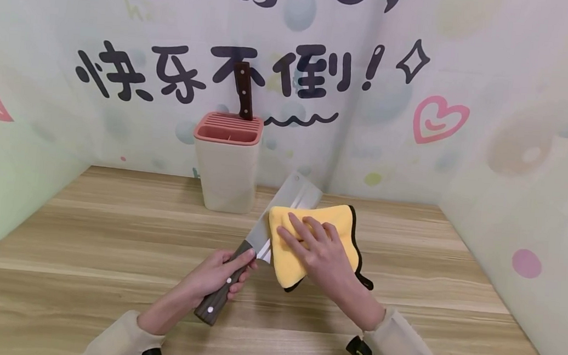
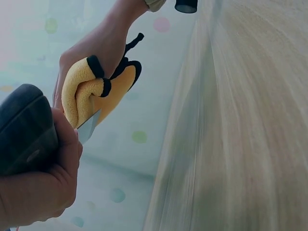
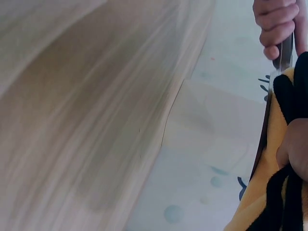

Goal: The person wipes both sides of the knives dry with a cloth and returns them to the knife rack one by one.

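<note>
Gripping cleaver [image 1: 281,210] w/ left hand [image 1: 218,274], right hand [image 1: 318,251] on cloth [image 1: 332,225]

Cloth [image 1: 326,241]: yellow, black trim and a black loop; cleaver [image 1: 281,210]: silver-grey blade, dark brown wood-grain handle with pale rivets; knife block [image 1: 225,165]: cream body, salmon-pink slotted top, with a dark brown riveted knife handle [image 1: 243,91] sticking out. Table [image 1: 86,251]: light wood grain in tan and darker brown bands; sleeves [image 1: 410,351]: beige. Walls [image 1: 514,133]: pale pastel, soft green, blue, pink and yellow dots, black hand-drawn characters with a black wavy line and diamond outline, plus a pink heart.
</note>
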Available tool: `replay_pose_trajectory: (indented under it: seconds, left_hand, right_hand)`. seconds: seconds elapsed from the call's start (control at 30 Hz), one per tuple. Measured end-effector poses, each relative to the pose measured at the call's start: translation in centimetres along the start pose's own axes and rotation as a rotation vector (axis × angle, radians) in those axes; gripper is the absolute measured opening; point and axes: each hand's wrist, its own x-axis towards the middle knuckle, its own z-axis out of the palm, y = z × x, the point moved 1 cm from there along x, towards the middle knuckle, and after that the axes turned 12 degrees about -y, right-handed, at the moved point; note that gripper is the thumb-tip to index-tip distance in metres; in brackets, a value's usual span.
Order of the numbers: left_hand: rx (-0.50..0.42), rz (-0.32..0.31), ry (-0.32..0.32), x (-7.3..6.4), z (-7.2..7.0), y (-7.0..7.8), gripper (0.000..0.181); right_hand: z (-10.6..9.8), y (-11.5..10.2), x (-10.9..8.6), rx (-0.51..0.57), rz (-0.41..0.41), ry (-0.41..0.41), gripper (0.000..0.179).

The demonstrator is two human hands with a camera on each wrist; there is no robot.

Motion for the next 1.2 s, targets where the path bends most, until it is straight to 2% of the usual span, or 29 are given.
replay_pose_trajectory:
  seconds: [0.27,0.57,0.9,1.07,1.2]
  left_hand:
    - [-0.034,-0.002,0.048,0.2,0.1,-0.1,0.051]
    - [-0.053,0.018,0.085,0.7,0.8,-0.3,0.064]
    - [-0.089,0.021,0.152,1.0,1.2,0.0,0.054]
    - [-0.063,0.028,0.162,1.0,1.3,0.2,0.054]
    - [-0.046,0.040,0.177,1.1,1.3,0.3,0.054]
  right_hand:
    - [-0.2,-1.0,0.0,0.020,-0.038,-0.032,0.041]
    - [-0.7,-1.6,0.8,0.176,0.011,-0.022,0.042]
    - [-1.0,-2.4,1.3,0.235,0.048,-0.005,0.039]
    - [-1.1,-2.5,1.3,0.257,0.065,0.013,0.040]
    - [-1.4,-2.7,1.5,0.226,0.055,0.030,0.037]
